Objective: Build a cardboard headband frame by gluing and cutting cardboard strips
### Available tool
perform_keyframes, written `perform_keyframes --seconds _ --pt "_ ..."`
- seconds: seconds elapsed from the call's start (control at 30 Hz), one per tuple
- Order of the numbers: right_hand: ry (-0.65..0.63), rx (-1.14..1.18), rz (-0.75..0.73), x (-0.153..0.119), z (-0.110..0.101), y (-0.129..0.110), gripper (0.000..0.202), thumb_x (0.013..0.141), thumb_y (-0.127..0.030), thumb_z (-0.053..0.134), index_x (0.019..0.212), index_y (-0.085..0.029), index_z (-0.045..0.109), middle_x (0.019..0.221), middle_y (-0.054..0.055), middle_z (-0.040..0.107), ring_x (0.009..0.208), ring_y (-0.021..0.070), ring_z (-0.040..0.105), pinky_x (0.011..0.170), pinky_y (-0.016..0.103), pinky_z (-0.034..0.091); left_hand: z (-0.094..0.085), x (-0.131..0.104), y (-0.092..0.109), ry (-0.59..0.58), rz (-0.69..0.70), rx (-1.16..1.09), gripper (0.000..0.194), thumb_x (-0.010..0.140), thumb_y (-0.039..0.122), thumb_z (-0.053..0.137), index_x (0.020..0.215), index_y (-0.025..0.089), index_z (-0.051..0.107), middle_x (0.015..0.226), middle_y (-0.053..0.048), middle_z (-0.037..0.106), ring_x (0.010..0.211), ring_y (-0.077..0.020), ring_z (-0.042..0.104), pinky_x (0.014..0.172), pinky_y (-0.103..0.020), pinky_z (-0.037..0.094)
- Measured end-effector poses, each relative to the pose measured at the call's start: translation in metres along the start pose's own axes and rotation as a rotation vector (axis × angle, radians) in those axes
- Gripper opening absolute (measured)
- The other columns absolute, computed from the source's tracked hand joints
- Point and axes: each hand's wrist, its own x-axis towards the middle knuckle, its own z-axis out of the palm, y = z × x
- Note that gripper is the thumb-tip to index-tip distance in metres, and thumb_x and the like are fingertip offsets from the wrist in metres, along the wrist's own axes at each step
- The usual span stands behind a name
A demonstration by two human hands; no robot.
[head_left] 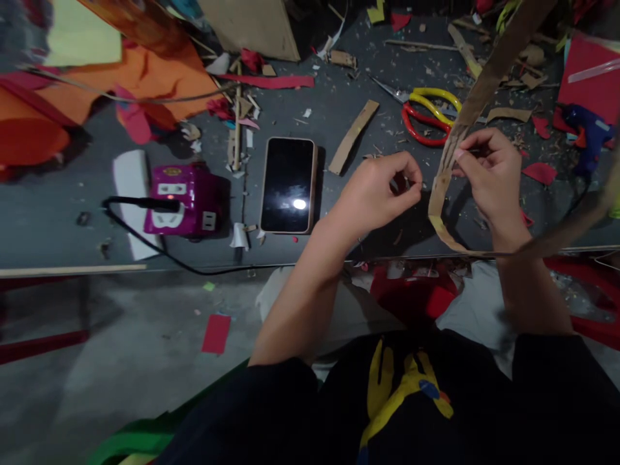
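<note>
My right hand (491,177) pinches a long cardboard strip (477,106) between thumb and fingers, at a ragged, layered part. The strip bends into a large loop that runs up past the top edge and round across my right forearm. To the left of the strip, my left hand (382,187) hovers over the table, apart from it. Its thumb and fingertips are brought together in a pinch; anything between them is too small to make out. Behind the strip lie pliers (429,116) with one yellow and one red handle. A short cardboard piece (353,137) lies beyond my left hand.
A phone (288,185) lies left of my left arm. Further left stands a purple power socket block (181,200) with a black cable plugged in. A blue glue gun (588,132) rests at the right. Paper, sticks and scraps litter the dark table (290,252).
</note>
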Motion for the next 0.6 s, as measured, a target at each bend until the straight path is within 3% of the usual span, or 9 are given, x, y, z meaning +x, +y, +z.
perform_keyframes --seconds 0.23,0.4,0.6 --pt "-0.015 0.115 0.007 -0.005 0.008 -0.003 0.009 0.078 -0.024 0.066 0.083 -0.024 0.058 0.083 -0.006 0.065 0.070 0.0077 0.064 0.062 0.023 0.059 0.001 0.001 -0.005 0.109 -0.018 0.065 0.017 0.080 0.009 0.053 0.087 0.018 0.065 0.090 -0.002 0.072 0.084 -0.0129 0.066 0.065 -0.021 0.051" --pt "-0.087 0.105 0.018 -0.011 0.012 -0.007 0.009 0.080 -0.024 0.067 0.084 -0.023 0.059 0.084 -0.004 0.066 0.073 0.0095 0.064 0.063 0.024 0.059 0.008 0.001 -0.001 0.120 -0.080 -0.116 0.015 0.091 0.027 0.057 0.099 0.019 0.067 0.086 -0.001 0.072 0.076 -0.0112 0.067 0.061 -0.020 0.051" --pt "-0.096 0.012 0.021 -0.014 0.015 -0.003 0.020 0.080 -0.037 0.072 0.085 -0.024 0.058 0.085 -0.002 0.065 0.077 0.0128 0.066 0.071 0.030 0.060 0.013 0.003 -0.004 0.106 -0.140 -0.269 0.009 0.088 0.021 0.060 0.083 0.019 0.067 0.072 0.002 0.069 0.064 -0.0094 0.063 0.057 -0.020 0.052"
